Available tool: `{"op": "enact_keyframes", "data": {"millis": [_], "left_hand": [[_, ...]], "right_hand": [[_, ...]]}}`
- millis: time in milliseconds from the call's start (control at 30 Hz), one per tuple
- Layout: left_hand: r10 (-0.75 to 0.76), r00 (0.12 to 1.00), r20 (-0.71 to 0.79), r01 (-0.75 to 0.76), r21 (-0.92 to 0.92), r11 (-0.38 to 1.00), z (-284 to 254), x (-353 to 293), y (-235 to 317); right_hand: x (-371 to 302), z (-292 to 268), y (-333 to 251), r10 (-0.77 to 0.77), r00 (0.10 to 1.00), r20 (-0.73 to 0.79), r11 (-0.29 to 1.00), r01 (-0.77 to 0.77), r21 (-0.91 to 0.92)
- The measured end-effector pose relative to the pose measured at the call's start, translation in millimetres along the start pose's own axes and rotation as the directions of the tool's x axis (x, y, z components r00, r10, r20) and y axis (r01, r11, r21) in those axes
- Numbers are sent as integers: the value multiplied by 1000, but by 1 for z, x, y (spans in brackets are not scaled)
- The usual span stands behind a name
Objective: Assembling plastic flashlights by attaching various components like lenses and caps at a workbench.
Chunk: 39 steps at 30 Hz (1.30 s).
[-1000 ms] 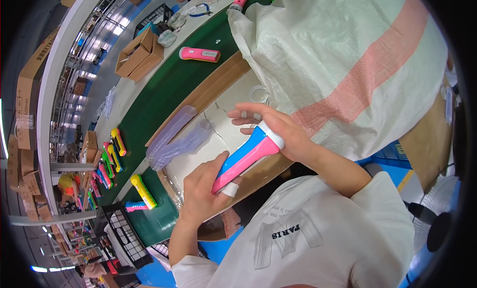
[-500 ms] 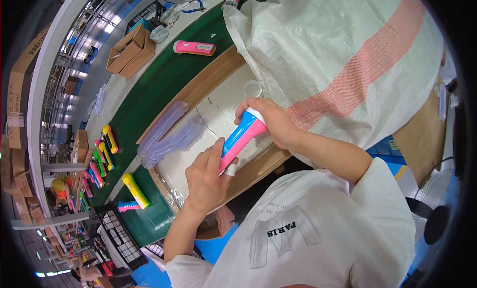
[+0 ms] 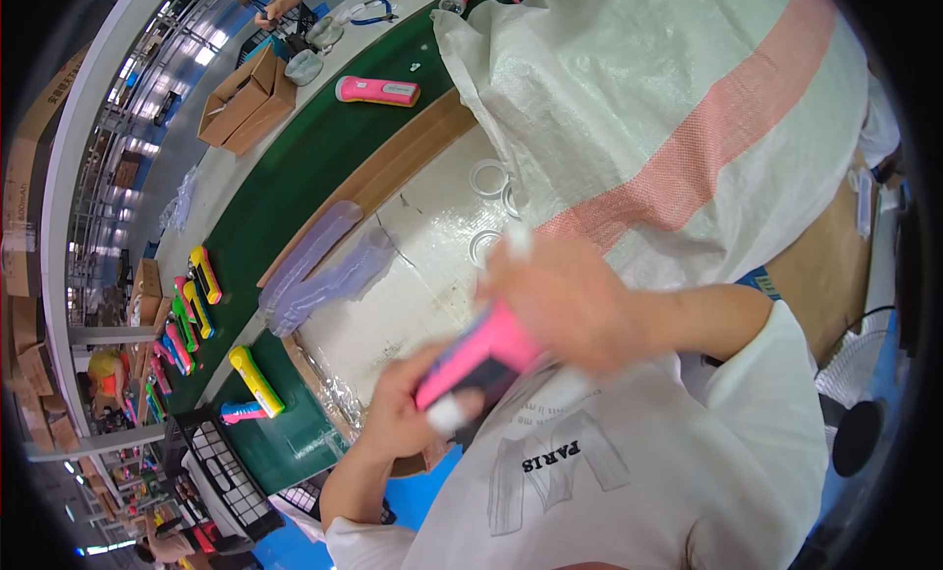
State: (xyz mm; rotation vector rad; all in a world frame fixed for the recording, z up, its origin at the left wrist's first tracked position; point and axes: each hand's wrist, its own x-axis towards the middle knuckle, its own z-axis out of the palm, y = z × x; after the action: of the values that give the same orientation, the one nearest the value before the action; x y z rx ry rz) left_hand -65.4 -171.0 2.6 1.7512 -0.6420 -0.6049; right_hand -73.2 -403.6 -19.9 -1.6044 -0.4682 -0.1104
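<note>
My left hand (image 3: 401,408) is closed round the handle of a pink and blue flashlight (image 3: 496,346), with a white cover on one fingertip. At the flashlight's wide head end is my right hand (image 3: 570,300), curled over it and smeared by motion. A small white piece (image 3: 518,240) shows at the right fingers; whether it is a finger cover or part of the flashlight, I cannot tell. Both hands are above the near side of a shallow cardboard tray (image 3: 417,246). White rings (image 3: 487,179) lie in the tray beside a large woven sack (image 3: 629,98).
Translucent purple sleeves (image 3: 319,265) lie at the tray's left side. A pink flashlight (image 3: 378,90) and a yellow one (image 3: 255,381) rest on the green belt (image 3: 295,177), with several more at left. An open carton (image 3: 248,103) and pliers (image 3: 373,12) are farther back.
The flashlight has tilted and come closer to my body, turning its pink side and a dark panel up. My right hand has moved right and down. Another person's hand has appeared at the far bench.
</note>
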Motion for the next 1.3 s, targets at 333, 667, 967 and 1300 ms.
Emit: {"op": "enact_keyframes", "data": {"millis": [333,667,967,1300], "left_hand": [[-349,921,-172,213,-527,823,16,21,-57],[-56,962,-269,48,-35,998,50,17,-68],[-200,965,170,259,-751,608,77,-5,-47],[-66,939,-338,96,72,993,73,24,-80]], "right_hand": [[27,-10,60,470,881,50,686,-400,607],[11,13,48,288,955,-75,585,-113,803],[-1,25,49,74,996,-56,270,34,962],[1,23,62,384,890,-244,675,-91,732]]}}
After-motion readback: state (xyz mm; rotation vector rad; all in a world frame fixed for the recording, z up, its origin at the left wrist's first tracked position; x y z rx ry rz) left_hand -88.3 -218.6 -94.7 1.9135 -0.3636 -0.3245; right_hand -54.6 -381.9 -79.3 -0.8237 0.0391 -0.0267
